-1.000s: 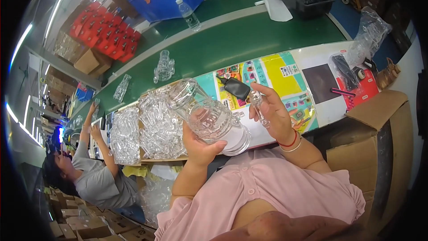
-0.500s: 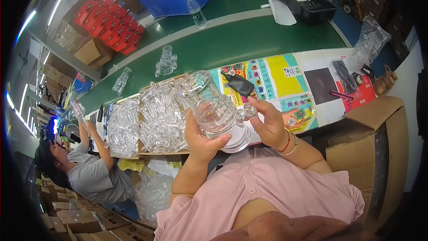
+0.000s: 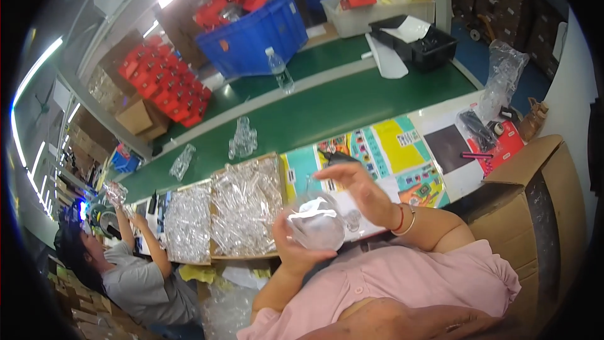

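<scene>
My left hand is wrapped round a clear, rounded glass-like vessel, held low over the table's near edge. It is tilted, and a bright reflection crosses its face. A small clear knob shows at its right side, below my right hand. My right hand is raised just right of the vessel with its fingers stretched out and apart; I see nothing in its grip. Behind those fingers, a black pouch-like item is partly hidden on the colourful printed sheet.
Trays of clear parts stand left of my hands. Two clear pieces lie on the green belt, with a water bottle and blue crate beyond. An open carton is at right; a co-worker works at left.
The vessel has been turned and lowered in my left hand, its rounded face now showing. My right hand has let go of the knob and spread its fingers. The view has tilted up.
</scene>
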`<state>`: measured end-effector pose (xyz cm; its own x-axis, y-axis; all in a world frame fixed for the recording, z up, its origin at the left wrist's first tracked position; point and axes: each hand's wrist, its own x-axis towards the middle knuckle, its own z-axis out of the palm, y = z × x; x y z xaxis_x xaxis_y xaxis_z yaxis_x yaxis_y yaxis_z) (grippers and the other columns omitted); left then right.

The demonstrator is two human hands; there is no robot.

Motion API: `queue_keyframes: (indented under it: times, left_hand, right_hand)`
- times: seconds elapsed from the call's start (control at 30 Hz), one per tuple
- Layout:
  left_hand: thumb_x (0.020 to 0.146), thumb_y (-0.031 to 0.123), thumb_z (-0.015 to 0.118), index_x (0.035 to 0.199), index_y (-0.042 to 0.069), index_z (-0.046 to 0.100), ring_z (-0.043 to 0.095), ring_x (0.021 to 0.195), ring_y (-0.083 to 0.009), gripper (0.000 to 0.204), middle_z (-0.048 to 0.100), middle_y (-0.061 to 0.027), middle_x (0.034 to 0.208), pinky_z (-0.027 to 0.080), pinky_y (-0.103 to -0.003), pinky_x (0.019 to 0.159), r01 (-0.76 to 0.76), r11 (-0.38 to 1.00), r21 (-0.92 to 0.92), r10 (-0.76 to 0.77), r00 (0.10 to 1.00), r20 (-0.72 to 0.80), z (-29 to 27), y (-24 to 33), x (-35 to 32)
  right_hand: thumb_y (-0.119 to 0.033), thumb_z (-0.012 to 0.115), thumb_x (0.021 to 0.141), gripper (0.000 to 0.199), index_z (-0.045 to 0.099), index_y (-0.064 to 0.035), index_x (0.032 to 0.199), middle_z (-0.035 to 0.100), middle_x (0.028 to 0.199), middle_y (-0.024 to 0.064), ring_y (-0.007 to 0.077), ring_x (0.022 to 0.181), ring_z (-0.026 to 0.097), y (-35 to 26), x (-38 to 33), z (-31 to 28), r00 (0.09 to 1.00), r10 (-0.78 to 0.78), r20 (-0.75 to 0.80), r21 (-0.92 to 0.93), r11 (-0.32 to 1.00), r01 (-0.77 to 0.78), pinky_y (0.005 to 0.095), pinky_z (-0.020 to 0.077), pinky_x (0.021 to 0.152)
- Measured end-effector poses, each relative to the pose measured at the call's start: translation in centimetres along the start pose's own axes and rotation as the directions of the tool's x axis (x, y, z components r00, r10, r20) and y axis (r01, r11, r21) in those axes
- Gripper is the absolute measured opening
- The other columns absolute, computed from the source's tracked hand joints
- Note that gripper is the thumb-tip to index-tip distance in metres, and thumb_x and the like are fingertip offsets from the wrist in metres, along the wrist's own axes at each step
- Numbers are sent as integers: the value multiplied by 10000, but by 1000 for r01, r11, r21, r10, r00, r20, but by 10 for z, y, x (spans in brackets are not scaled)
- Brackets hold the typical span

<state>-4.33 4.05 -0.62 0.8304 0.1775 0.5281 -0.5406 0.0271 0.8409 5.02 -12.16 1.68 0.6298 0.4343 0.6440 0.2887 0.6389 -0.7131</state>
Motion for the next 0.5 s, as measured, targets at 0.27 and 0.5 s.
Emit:
queue_keyframes:
  times: [0.27,0.5]
  left_hand:
    - [505,269,856,1124,39,522,569,978,-324,740,540,-184,1120,458,-372,808,-458,860,226,342,845,411,-37,23,-22]
    - [555,236,828,1178,67,526,567,1005,-313,713,586,-142,1082,441,-384,848,-228,968,109,92,717,691,-36,25,-38]
  right_hand:
    - [-417,223,946,573,447,35,1218,450,1262,204,314,1234,376,-13,-19,36,889,-47,455,-109,988,108,434,188,1067]
    - [-317,241,961,484,435,43,1220,420,1269,207,341,1213,386,-25,-50,53,897,-66,437,-27,996,87,439,291,1007]
